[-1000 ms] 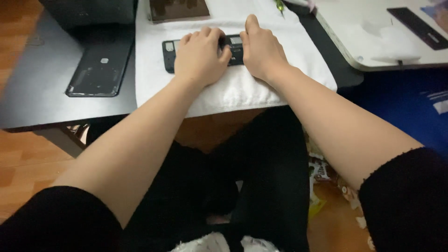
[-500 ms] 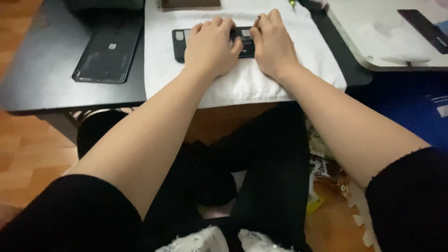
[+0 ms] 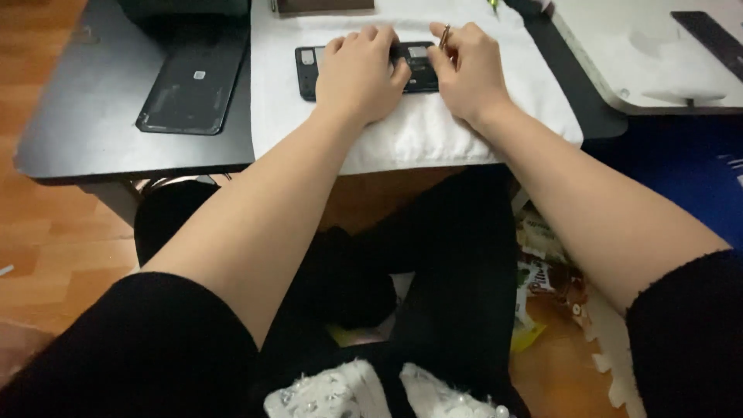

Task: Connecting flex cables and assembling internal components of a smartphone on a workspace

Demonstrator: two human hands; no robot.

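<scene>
An opened black phone body (image 3: 308, 68) lies flat on a white cloth (image 3: 418, 131) spread over the black table. My left hand (image 3: 357, 73) rests on top of the phone's middle, fingers curled down over it, pressing it in place. My right hand (image 3: 469, 71) sits at the phone's right end, fingers closed around a thin metal tool (image 3: 444, 36) whose tip points at the phone. Most of the phone is hidden under both hands.
A black phone back panel (image 3: 188, 87) lies on the black table (image 3: 85, 124) to the left. A white board (image 3: 642, 62) with a dark strip (image 3: 708, 37) stands at the right. Wrappers and scraps (image 3: 542, 279) litter the wooden floor beside my legs.
The view has tilted down a little, so table and hands sit higher in frame. Both hands stay on the phone; my right hand has shifted slightly at its right end.
</scene>
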